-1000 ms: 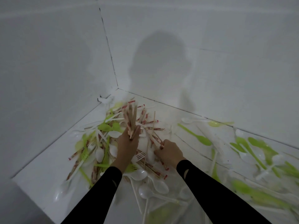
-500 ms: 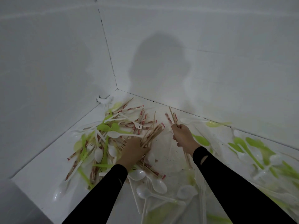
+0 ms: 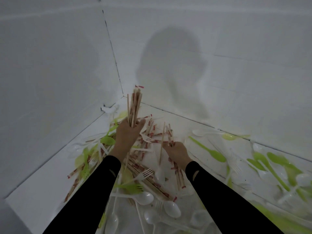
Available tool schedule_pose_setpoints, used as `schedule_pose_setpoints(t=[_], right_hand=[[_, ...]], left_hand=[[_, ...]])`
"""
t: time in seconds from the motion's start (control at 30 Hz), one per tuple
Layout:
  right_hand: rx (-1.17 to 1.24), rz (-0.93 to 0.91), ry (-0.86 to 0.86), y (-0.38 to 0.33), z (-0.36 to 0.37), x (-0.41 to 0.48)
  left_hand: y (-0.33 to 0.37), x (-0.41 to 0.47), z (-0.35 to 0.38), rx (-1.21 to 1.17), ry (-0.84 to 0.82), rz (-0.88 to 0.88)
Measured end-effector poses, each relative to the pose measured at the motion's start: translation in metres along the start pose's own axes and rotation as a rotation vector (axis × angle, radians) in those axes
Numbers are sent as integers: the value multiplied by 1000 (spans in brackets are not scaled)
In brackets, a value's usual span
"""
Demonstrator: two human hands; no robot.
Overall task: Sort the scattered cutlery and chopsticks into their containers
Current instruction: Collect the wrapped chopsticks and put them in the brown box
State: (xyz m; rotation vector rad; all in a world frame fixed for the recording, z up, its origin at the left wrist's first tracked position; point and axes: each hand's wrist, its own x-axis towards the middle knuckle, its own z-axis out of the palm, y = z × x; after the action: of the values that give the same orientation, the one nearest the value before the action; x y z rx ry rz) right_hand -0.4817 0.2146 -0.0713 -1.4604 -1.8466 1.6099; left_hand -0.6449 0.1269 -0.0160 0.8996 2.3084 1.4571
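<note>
A white table [image 3: 42, 188] fills the corner between two white walls. A tangled heap of chopsticks [image 3: 135, 168], some bare wood and some in red-printed paper sleeves, lies on it toward the corner. A white fork [image 3: 146, 173] and a green fork [image 3: 133, 188] rest on the heap's near side. White spoons [image 3: 172, 209] cluster at the near edge. To the right a green spoon [image 3: 214, 153] lies alone, with more green spoons [image 3: 276, 161] and white cutlery scattered farther right, blurred.

Red print on chopsticks [image 3: 134, 107] apparently illegible
</note>
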Motion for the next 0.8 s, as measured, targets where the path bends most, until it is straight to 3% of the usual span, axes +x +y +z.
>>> schedule_pose_setpoints(t=[0.17,0.3,0.6,0.8], right_hand=[[-151,-11,-5,5,16,13],[-217,-20,-36,8,17,20],[39,1,15,14,-19,14],[217,13,84,8,-75,-3]], left_hand=[[-40,1,16,251,-249,-109],[-54,0,28,402,-267,-145],[-26,-4,51,679,-327,-81],[7,-15,72,478,-451,-113]])
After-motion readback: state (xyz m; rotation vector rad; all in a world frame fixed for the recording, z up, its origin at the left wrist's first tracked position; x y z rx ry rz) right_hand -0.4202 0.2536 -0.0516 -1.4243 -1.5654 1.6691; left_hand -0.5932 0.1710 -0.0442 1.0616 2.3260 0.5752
